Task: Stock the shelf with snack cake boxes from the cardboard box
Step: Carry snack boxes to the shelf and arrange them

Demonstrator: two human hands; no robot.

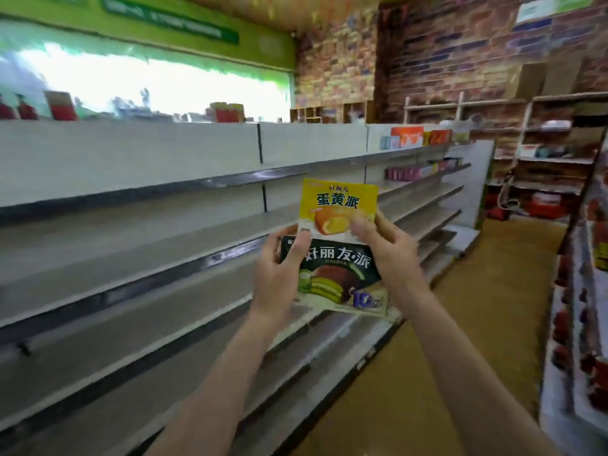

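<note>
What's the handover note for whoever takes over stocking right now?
Left hand: grips the dark green snack cake box at its left edge.
Right hand: holds the right side of both boxes, thumb on the yellow snack cake box.
Both boxes are held in the air in front of the shelf, yellow above and behind green.
Done: two boxes picked up.
Left: set both on the shelf, which is bare nearby. The cardboard box is out of view.
</note>
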